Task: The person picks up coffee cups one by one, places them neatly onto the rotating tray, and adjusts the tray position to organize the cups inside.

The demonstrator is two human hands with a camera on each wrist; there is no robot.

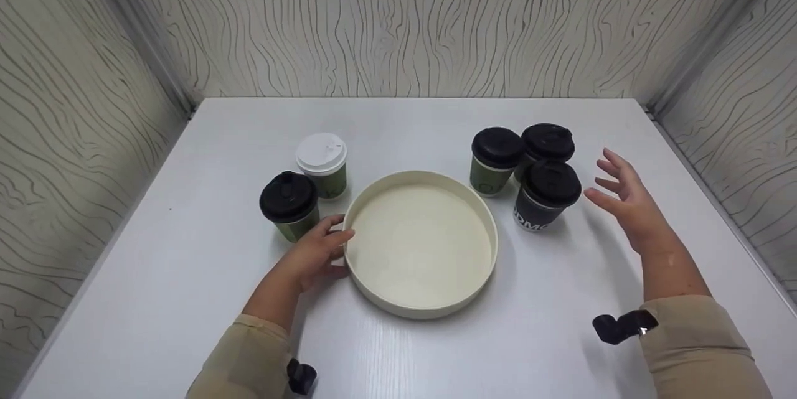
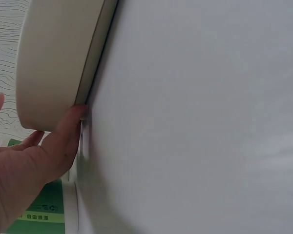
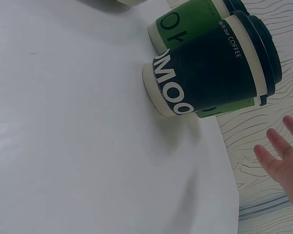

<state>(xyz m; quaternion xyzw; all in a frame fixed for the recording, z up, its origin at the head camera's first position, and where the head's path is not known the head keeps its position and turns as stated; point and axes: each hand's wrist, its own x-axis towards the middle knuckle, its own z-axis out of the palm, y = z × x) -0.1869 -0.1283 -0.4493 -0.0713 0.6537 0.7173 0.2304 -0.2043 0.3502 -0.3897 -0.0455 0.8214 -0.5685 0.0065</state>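
Tan slvs [image 1: 700, 349], blk wrist cams [image 1: 613, 328]

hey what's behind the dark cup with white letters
A green cup at back left, and a second green cup farther back. That second one shows only its lid and a little green; the dark cup covers most of its body.

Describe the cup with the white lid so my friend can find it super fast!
On the table, find the round tray. Off its far left edge stands the cup, just beyond a black-lidded cup. What sets it apart is its white lid: every other cup has a black one.
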